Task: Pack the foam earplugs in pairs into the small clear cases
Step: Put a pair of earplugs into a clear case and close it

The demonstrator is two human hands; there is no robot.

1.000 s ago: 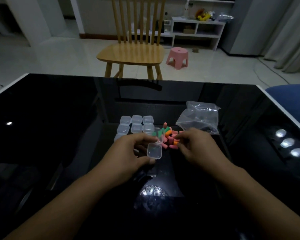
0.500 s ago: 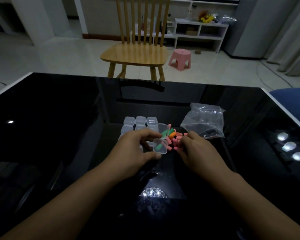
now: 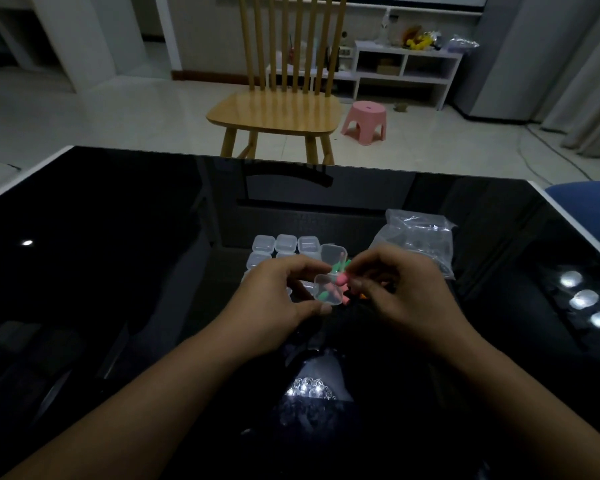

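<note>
We log, non-task items only: black glossy table (image 3: 118, 271), white edge, w/ ceiling-light reflections at left, right & near edge. Clear crinkled plastic bag (image 3: 418, 242) on table, right of centre. Beyond far edge: wooden slat-back chair (image 3: 281, 109) on pale tiled floor; pink plastic stool (image 3: 365, 121) just right of it. White low shelf unit (image 3: 407, 69) at back wall, small items on top, too blurred to ID. Blue seat (image 3: 586, 199) at right edge. Curtains (image 3: 593, 81) far right.

surface: glossy black table (image 3: 118, 271) | on it: clear cases (image 3: 284, 244), plastic bag (image 3: 416, 240)
</note>
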